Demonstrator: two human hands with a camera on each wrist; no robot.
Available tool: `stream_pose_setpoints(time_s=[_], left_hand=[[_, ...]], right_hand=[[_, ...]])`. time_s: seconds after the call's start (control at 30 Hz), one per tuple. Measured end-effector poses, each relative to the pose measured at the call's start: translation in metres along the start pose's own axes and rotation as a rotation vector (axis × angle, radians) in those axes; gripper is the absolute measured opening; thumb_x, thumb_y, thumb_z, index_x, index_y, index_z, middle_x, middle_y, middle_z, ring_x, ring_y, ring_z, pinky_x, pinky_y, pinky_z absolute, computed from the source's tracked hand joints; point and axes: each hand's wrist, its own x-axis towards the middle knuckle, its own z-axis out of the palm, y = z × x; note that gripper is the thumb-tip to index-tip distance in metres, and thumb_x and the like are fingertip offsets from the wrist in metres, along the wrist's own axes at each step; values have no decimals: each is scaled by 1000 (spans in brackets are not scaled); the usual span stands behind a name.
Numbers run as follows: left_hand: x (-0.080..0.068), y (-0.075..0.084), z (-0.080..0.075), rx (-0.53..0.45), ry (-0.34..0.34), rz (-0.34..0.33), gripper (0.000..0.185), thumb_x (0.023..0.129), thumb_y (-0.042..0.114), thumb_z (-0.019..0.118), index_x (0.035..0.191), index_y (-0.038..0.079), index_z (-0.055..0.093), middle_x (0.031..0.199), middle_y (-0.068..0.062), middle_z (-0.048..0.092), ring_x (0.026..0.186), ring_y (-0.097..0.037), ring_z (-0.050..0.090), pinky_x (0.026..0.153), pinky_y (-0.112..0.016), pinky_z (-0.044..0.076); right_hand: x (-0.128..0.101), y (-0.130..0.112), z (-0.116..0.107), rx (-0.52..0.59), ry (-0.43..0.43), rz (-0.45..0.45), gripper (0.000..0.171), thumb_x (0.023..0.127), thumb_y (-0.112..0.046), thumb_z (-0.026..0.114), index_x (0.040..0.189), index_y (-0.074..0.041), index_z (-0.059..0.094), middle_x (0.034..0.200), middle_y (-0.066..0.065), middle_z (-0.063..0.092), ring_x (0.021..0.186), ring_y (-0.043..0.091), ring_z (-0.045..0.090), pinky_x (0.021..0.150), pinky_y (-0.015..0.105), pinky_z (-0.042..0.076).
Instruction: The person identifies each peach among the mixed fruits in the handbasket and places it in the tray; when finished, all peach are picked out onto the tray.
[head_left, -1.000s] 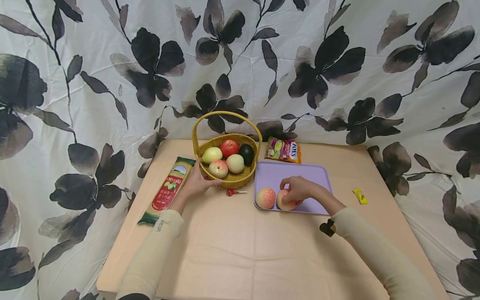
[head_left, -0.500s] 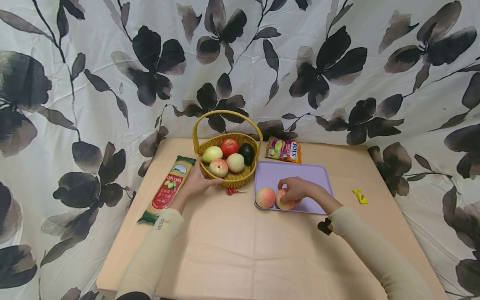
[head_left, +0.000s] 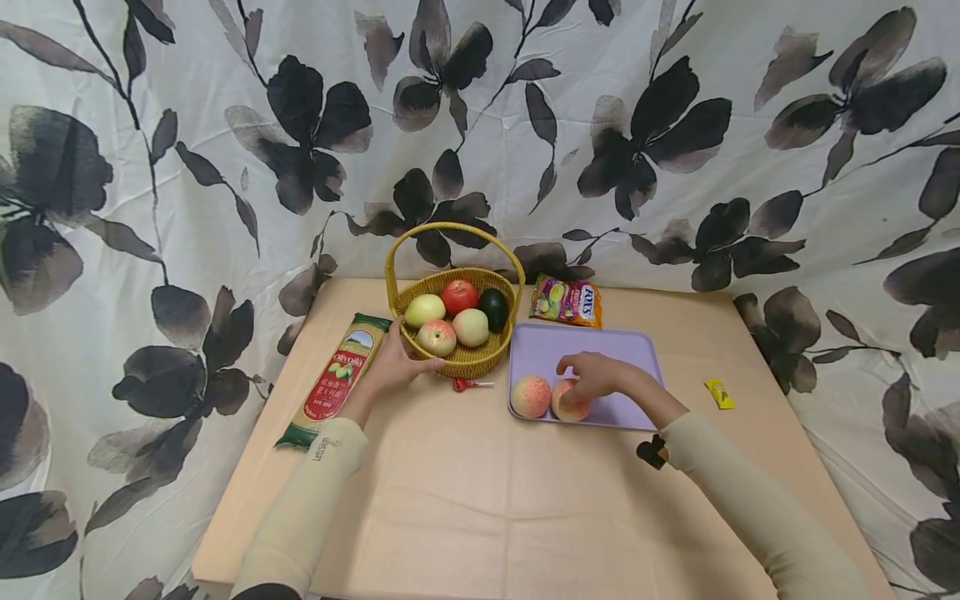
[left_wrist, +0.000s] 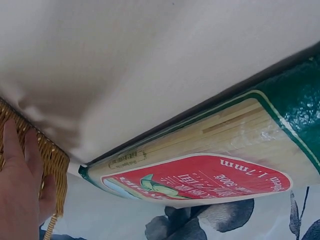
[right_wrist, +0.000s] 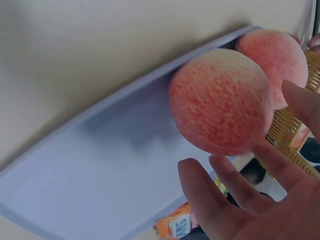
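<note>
Beige table (head_left: pixel 480 500), floral cloth behind. Wicker basket (head_left: pixel 465 360) of fruit at the back, pasta packet (head_left: pixel 335 379) to its left. Lilac tray (head_left: pixel 600 348) right of the basket. Left hand (head_left: pixel 392 367) flat against the basket's side, fingers straight. Right hand (head_left: pixel 596 377) over a peach (head_left: pixel 567 403) on the tray's near edge, fingers spread loose (right_wrist: pixel 200 192), barely touching. Second peach (head_left: pixel 531 396) just beside it.

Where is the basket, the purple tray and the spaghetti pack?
basket (head_left: pixel 467 360), head view, woven front wall.
purple tray (head_left: pixel 551 346), head view, bare far part.
spaghetti pack (head_left: pixel 333 387), head view, red label in the middle.
</note>
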Motion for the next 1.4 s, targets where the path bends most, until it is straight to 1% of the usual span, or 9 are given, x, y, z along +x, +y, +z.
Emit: stream_pose_setpoints(time_s=[0.13,0.2,0.37,0.53,0.7,0.83,1.07,1.2,1.4], left_hand=[[0,0,-2,9,4,-3,127,83,39,89,166,7,-3,169,-28,13,158,-42,17,128,-60,19],[0,0,-4,14,5,-9,128,84,39,89,166,7,-4,169,-28,13,159,-42,16,129,-60,18],[0,-1,-7,25,9,-18,131,82,46,88,166,8,-4,170,-28,12,159,-42,16,128,-61,19],[0,-3,-7,35,12,-21,132,81,49,88,166,8,-4,170,-28,11,159,-43,15,128,-62,19],[-1,-1,-7,23,11,-18,135,78,52,89,166,7,-3,170,-28,11,159,-43,15,128,-61,19],[-2,-1,-7,11,20,-18,134,79,49,90,166,7,-3,170,-28,12,159,-43,16,128,-61,19],[-2,-1,-3,-1,12,-30,127,84,41,88,167,9,-4,170,-27,10,159,-43,16,127,-62,21],[-2,-1,-1,-10,15,-36,127,84,39,88,167,10,-3,171,-25,9,159,-41,15,127,-61,21],[-2,-3,3,-24,19,-28,128,83,39,90,167,11,-3,170,-25,12,159,-40,19,128,-58,23]], right_hand=[[5,-6,-12,3,15,-3,60,88,-34,77,138,-5,59,142,31,59,131,47,57,98,55,55],[8,-14,-19,12,29,-10,61,90,-35,77,139,-6,58,144,30,58,134,47,56,101,56,55],[17,-40,-39,5,88,-81,62,89,-36,79,139,-5,59,143,25,61,136,45,55,105,56,53],[33,-76,-56,-63,148,-157,61,89,-35,80,137,-4,61,140,20,64,132,40,58,104,53,53],[56,-106,-67,-109,150,-186,58,90,-32,79,138,-5,60,134,17,66,119,33,61,102,49,53],[76,-123,-72,-128,141,-189,57,91,-29,78,140,-5,60,137,17,65,119,29,60,103,46,53],[110,-137,-74,-172,122,-181,57,91,-24,77,143,-6,61,143,13,64,127,29,60,108,43,51],[126,-140,-71,-191,118,-161,57,91,-22,78,144,-7,61,146,12,62,135,30,57,112,45,49],[142,-137,-61,-178,99,-125,55,89,-17,78,142,-10,63,146,10,62,137,30,55,113,44,48]])
